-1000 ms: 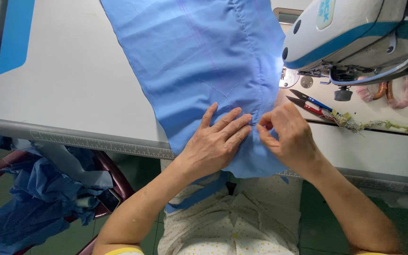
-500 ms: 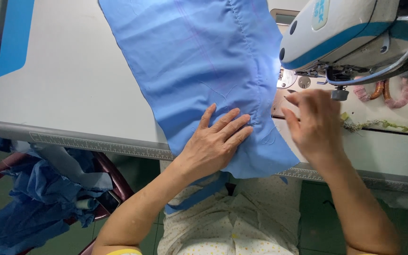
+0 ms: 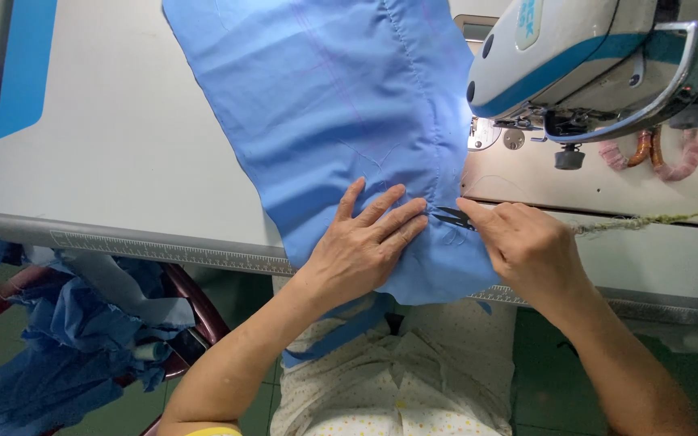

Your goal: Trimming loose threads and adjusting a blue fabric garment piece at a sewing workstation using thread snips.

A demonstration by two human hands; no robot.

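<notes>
Head view showed a heap of blue cloth point(image 3: 50, 355) well left of the blue fabric panel point(image 3: 341, 105), off the bench point(image 3: 123, 161). Left hand point(image 3: 365, 246) lay flat and open on the panel, pinning it steady. Right hand point(image 3: 527, 246) was closed on thread snips point(image 3: 450, 216), tips at the seam. Right of the panel stood the sewing machine point(image 3: 583, 56), bearing a pale teal oval label point(image 3: 529, 20).

Left hand point(image 3: 363, 246): lay palm down, fingers spread flat, pointing up and right; forearm bare, angled in from lower left | Right hand point(image 3: 527, 242): curled closed, thumb and forefinger pinched, pointing left toward left fingertips; forearm bare, from lower right.
</notes>
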